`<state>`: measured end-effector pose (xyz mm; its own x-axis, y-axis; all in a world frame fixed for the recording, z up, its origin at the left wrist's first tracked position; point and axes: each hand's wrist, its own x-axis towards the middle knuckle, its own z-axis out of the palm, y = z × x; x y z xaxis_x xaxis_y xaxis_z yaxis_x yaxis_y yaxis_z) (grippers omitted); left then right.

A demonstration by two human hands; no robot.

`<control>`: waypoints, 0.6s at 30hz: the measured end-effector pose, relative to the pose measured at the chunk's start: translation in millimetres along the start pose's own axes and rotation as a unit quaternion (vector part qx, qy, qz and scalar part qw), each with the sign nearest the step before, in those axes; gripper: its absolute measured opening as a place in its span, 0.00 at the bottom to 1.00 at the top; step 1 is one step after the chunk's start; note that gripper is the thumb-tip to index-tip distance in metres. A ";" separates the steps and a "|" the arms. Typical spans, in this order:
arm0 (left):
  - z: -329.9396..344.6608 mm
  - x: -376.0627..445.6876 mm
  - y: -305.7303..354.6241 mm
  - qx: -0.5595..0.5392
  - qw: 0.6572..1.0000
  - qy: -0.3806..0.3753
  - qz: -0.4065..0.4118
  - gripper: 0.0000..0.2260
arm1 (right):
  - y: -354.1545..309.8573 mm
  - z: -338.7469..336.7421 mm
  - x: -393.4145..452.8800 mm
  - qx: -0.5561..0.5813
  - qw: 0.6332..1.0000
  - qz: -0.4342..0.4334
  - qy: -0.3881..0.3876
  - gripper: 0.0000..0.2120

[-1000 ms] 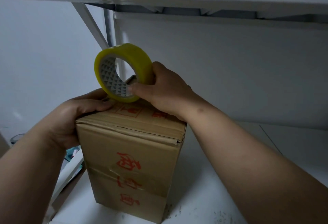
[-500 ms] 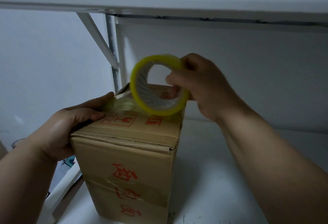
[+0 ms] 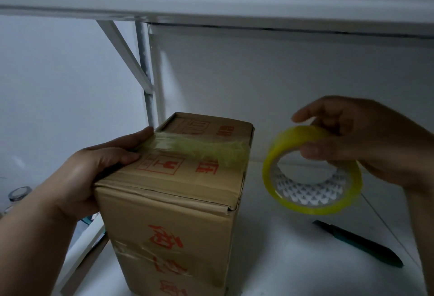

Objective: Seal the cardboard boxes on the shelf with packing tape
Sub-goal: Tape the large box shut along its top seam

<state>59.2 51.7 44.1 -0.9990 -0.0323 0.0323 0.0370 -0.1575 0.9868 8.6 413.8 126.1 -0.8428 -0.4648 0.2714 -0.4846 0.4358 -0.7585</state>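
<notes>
Fingers of the right hand [image 3: 366, 140] pinched the light, stiff yellow ring of packing tape [image 3: 312, 171] beside the brown cardboard box [image 3: 173, 204] on the white shelf [image 3: 293, 260], while the left hand [image 3: 98, 169] pressed its clingy strip flat, thumb along the edge.

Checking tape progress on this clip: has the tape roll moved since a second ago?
Yes. The tape roll has gone rightward, from over the box top's left edge to past its right edge, held by the right hand.
</notes>
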 end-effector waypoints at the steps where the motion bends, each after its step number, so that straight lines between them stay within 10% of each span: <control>1: -2.1 1.7 -0.6 -0.002 1.000 0.001 -0.001 0.22 | 6.3 2.6 -3.5 0.004 1.000 0.009 -0.009 0.40; 8: -1.0 0.6 -1.0 -0.002 1.000 0.014 0.010 0.27 | 58.7 47.8 -24.7 0.191 0.980 0.032 -0.042 0.37; 18: -28.3 0.3 -7.7 -0.102 0.993 -0.060 -0.014 0.44 | 104.0 144.0 -31.0 0.545 0.828 0.074 0.110 0.52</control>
<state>59.4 25.0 31.9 -0.9953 0.0903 0.0353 0.0011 -0.3538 0.9353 18.1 362.5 -46.6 -0.9548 -0.2637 0.1374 0.0261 -0.5345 -0.8448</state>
